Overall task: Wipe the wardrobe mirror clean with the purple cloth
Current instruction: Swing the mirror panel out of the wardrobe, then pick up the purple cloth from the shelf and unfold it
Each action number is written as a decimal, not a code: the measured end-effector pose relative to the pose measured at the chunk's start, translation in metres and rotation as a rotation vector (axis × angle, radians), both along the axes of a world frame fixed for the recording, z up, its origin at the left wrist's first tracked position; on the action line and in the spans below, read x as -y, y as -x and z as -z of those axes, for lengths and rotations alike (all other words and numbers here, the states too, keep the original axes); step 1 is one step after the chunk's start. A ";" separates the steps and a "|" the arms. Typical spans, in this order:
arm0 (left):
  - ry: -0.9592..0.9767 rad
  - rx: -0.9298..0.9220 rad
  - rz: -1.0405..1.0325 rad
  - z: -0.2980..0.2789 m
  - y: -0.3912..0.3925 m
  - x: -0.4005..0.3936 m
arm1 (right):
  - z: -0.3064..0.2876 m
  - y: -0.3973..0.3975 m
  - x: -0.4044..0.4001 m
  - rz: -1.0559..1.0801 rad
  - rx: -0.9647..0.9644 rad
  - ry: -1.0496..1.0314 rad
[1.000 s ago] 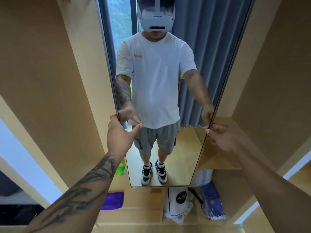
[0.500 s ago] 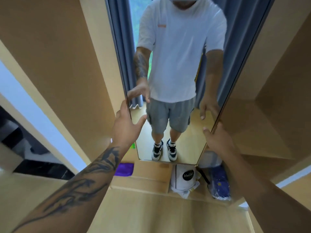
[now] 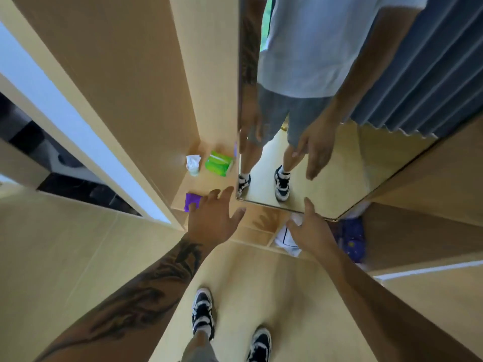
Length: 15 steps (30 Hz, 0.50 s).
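Head view. Purple cloth (image 3: 192, 201): low shelf, left of the mirror (image 3: 326, 142), partly behind the left hand (image 3: 213, 218). Left hand: fingers spread, empty, just near-right of the cloth; nearer hand. Right hand (image 3: 311, 228): spread, empty, farther right, below the mirror.

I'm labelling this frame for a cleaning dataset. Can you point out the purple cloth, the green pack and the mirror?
purple cloth (image 3: 190, 202): head view, on its bare left part, beside the fingers.
green pack (image 3: 218, 163): head view, middle of its top face.
mirror (image 3: 264, 202): head view, on its bottom rim.
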<state>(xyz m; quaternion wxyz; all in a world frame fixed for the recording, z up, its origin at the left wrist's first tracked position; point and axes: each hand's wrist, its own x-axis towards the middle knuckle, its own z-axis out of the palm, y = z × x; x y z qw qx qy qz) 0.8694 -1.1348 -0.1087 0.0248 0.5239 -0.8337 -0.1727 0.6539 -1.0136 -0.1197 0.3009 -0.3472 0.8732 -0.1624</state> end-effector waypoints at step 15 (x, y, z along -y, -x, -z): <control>-0.171 0.194 0.018 0.125 -0.128 0.116 | 0.107 -0.140 0.154 -0.499 -0.160 -0.287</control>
